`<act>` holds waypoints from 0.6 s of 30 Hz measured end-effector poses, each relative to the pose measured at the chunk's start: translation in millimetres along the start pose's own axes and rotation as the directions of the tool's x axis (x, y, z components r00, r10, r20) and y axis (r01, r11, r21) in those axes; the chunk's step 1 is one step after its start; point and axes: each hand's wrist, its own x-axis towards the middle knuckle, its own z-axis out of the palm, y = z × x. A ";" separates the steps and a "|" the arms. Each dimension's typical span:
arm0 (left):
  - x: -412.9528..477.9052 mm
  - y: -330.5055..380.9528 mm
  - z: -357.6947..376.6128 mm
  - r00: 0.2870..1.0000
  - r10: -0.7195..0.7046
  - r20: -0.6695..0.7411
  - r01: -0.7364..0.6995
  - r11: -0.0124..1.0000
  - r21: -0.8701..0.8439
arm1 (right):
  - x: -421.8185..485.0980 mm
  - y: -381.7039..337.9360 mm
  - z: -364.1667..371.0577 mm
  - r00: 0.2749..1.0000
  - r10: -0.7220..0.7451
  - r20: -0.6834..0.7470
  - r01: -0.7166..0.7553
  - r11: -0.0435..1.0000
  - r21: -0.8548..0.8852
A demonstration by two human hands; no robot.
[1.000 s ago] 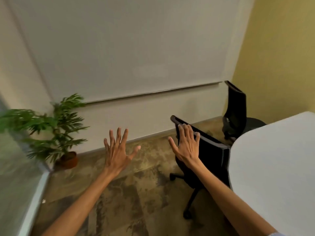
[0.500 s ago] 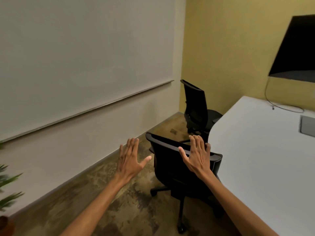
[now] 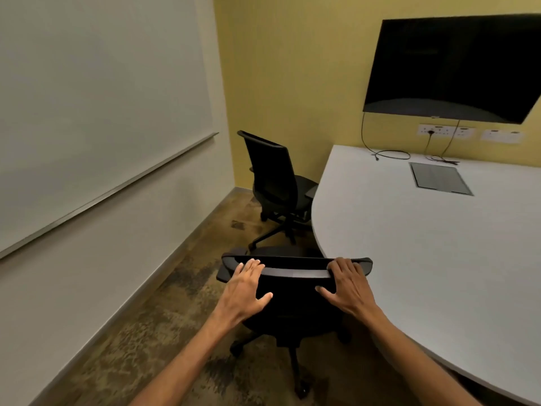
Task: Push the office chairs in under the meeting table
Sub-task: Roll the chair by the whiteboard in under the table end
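Near chair (image 3: 295, 300) sits right under my hands, its black top rail running left to right across me, with the meeting table (image 3: 424, 244) edge just off to the right, so I reckon the push goes rightward. My left hand (image 3: 244, 291) and right hand (image 3: 348, 285) are both curled over that rail, fingers wrapped, thumbs on the mesh back; far chair (image 3: 275, 183) waits beyond, seat part-tucked

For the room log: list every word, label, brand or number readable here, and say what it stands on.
No text can be read.
Wall screen: small mark on its lower edge, too small to read.
Socket plates: markings blurred.
Whiteboard, table, near chair, far chair: none.
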 end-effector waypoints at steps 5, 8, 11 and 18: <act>34.7 -31.1 18.3 0.998 -0.050 0.044 0.050 0.999 0.017 | 22.6 -9.8 7.9 0.988 0.081 0.132 -0.079 0.997 -0.021; 57.8 -41.3 16.9 0.991 -0.033 0.130 0.018 0.994 0.110 | 40.1 -8.1 11.8 0.973 0.143 0.184 -0.122 0.985 -0.119; 77.3 -48.9 16.9 0.978 0.009 0.208 -0.044 0.986 0.164 | 40.7 -6.3 16.0 0.979 0.150 0.140 -0.132 0.983 -0.131; 91.6 -59.1 18.5 0.978 0.095 0.184 -0.125 0.980 0.158 | 42.4 -13.2 10.0 0.975 0.165 0.152 -0.148 0.982 -0.116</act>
